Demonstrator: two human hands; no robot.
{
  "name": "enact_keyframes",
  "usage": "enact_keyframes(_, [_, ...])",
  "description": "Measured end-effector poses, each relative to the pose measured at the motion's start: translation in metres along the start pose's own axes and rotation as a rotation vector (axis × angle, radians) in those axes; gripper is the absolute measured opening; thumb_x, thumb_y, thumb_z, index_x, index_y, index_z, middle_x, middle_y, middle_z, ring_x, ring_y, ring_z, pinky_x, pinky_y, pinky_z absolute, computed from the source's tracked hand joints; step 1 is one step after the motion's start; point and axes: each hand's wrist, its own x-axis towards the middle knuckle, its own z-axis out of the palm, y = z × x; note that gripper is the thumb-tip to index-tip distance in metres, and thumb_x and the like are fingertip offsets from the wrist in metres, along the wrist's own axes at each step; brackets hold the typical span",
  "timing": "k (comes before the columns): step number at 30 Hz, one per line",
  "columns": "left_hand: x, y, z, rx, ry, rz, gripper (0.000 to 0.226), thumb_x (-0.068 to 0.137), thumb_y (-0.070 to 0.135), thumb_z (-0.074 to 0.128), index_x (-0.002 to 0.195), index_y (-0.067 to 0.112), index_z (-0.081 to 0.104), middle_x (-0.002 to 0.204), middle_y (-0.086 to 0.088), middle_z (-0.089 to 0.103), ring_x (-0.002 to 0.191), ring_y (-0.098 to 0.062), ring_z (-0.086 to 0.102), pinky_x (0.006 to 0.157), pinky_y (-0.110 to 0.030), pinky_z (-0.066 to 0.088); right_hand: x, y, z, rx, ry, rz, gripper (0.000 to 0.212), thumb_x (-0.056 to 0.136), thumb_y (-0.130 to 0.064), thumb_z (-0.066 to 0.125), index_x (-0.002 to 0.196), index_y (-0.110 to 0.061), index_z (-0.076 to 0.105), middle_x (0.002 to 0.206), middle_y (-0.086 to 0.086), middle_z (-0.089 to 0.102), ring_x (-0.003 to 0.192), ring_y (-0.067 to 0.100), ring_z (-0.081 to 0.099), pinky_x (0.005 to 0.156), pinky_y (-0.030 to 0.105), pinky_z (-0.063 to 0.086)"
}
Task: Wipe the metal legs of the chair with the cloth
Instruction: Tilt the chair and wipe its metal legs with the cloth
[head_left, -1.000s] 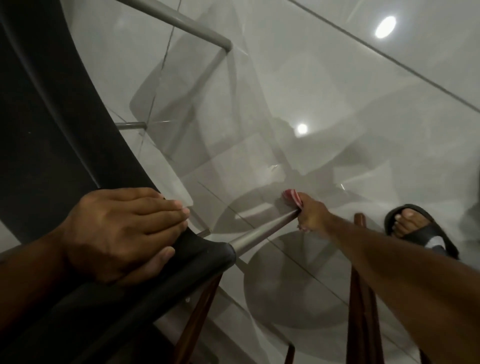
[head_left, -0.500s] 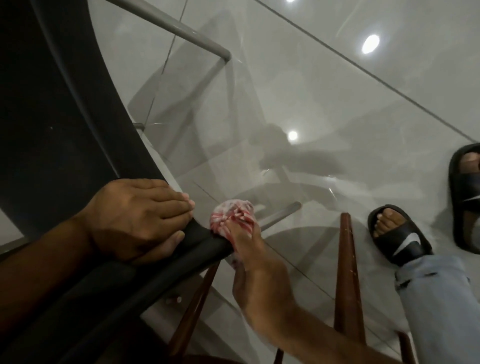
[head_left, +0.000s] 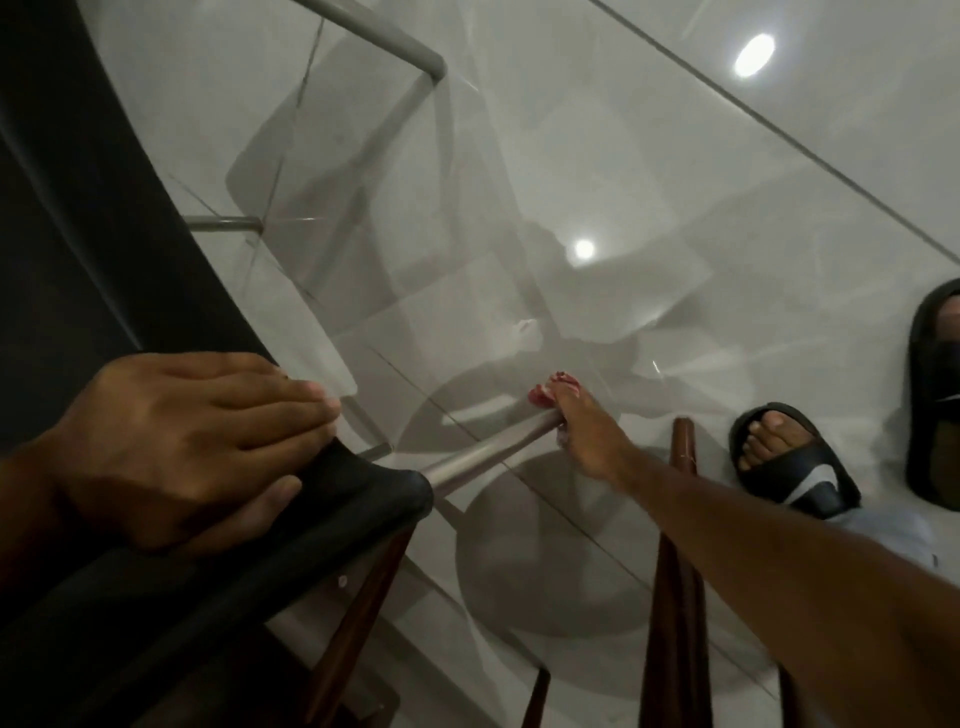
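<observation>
**Right Hand and Cloth at the Lower End of the Metal Chair Leg**

The black curved chair seat (head_left: 93, 260) occupied the left side of the head view, tilted over a glossy grey tiled floor (head_left: 649, 182). 3 round silver metal chair legs were visible: 1 leg (head_left: 488, 457) ran from the near corner of the seat down toward the floor, a 2nd leg (head_left: 384, 39) crossed the top of the view, and a short section of a 3rd leg (head_left: 223, 224) showed beside the seat edge.

The left hand (head_left: 171, 447) lay on the near corner of the seat, fingers flat on top and thumb curled under the rim, clamped on the seat.

The right hand (head_left: 582, 436) was extended at arm's length to the lower end of the 1st leg. Its fingers were closed around the red-and-white bunched cloth (head_left: 548, 392), which was pressed against the leg at that point. Part of the cloth protruded above the fingers. The floor contact point of the leg was hidden behind the hand.

2 dark brown wooden rails (head_left: 675, 597) stood in the lower part of the view, beneath the right forearm. 2 feet in black slide sandals (head_left: 795, 467) rested on the floor at the right edge.
</observation>
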Motion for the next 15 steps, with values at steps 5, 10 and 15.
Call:
enact_keyframes(5, [-0.027,-0.007,0.036,-0.099,-0.065,-0.123,0.052,0.098,0.048,0.044,0.136,0.016,0.058,0.140,-0.009,0.062,0.137,-0.023,0.050,0.109,-0.050,0.042,0.028,0.017,-0.020,0.190,-0.158,0.182,0.065,0.090,0.008,0.052,0.150,-0.017,0.047,0.162,0.004,0.038,0.151,0.024,0.032,0.117,0.022,0.026])
enact_keyframes(10, [-0.014,-0.004,0.023,-0.062,-0.020,-0.066,0.050,0.101,0.040,0.036,0.123,0.010,0.069,0.128,-0.012,0.070,0.126,-0.025,0.059,0.107,-0.047,0.044,-0.036,-0.058,-0.057,0.789,-0.100,0.352,0.037,0.096,0.009,0.056,0.123,-0.012,0.071,0.096,0.001,0.073,0.063,0.015,0.068,0.063,0.041,0.057])
enact_keyframes(15, [0.013,0.006,-0.014,-0.008,0.004,0.037,0.054,0.101,0.037,0.032,0.105,0.009,0.078,0.109,-0.011,0.078,0.100,-0.027,0.075,0.090,-0.040,0.054,-0.159,-0.185,-0.070,1.130,-0.234,-0.009,0.030,0.099,-0.003,0.057,0.124,-0.012,0.071,0.106,-0.006,0.076,0.083,0.009,0.072,0.067,0.020,0.057])
